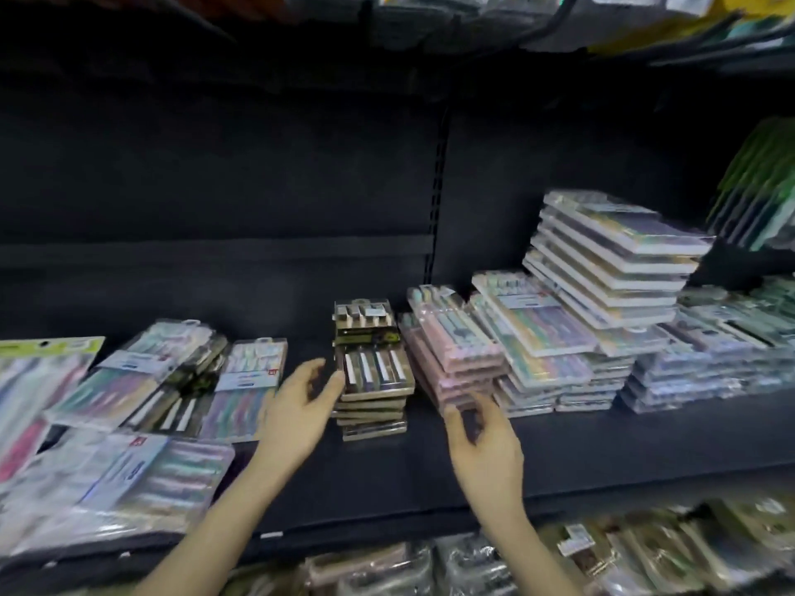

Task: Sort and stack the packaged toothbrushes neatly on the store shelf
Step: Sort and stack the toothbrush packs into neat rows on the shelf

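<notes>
A stack of dark, gold-edged toothbrush packs (372, 372) stands mid-shelf. My left hand (301, 406) is at its left side, fingers relaxed, thumb tip touching the top pack's edge. My right hand (484, 440) hovers just right of the stack, in front of a pink pack stack (451, 350), fingers loosely spread and holding nothing. Loose, unsorted packs (180, 380) lie scattered on the left of the shelf. Neat stacks of pastel packs (542, 333) and a tall fanned stack (611, 268) stand to the right.
The black shelf (602, 449) has bare surface in front of the stacks. More stacked packs (710, 354) fill the far right. Packaged goods (602, 552) sit on the shelf below, and bagged items (430, 6) hang above.
</notes>
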`<action>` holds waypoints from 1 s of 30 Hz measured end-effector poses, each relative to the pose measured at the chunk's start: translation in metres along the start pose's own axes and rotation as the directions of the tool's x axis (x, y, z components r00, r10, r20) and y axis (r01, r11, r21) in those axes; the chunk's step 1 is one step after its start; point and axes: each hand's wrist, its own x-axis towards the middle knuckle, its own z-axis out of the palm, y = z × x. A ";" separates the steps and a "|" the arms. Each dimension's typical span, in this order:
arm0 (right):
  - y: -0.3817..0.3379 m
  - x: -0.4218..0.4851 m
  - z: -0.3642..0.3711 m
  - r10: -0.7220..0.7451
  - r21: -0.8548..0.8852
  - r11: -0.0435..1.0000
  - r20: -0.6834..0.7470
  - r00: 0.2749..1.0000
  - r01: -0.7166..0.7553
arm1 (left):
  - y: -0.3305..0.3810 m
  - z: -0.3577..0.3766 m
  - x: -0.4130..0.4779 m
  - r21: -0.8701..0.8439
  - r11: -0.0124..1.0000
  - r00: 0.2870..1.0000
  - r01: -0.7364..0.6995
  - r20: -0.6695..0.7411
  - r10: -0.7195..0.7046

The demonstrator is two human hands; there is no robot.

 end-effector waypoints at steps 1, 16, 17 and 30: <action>0.011 0.003 0.002 0.072 0.041 0.997 0.003 0.997 -0.072 | 0.000 0.005 -0.002 -0.013 1.000 1.000 0.002 0.013 -0.002; 0.059 0.040 0.030 0.098 0.265 0.955 0.140 0.985 -0.132 | -0.026 0.018 0.018 -0.392 0.902 0.983 0.184 0.059 -0.175; 0.060 0.043 0.028 0.106 0.265 0.953 0.158 0.982 -0.146 | -0.028 0.018 0.020 -0.405 0.894 0.981 0.192 0.068 -0.180; 0.051 0.093 0.035 -0.021 0.702 0.670 0.341 0.940 -0.240 | -0.018 0.030 0.048 -0.492 0.832 0.950 0.256 0.288 -0.122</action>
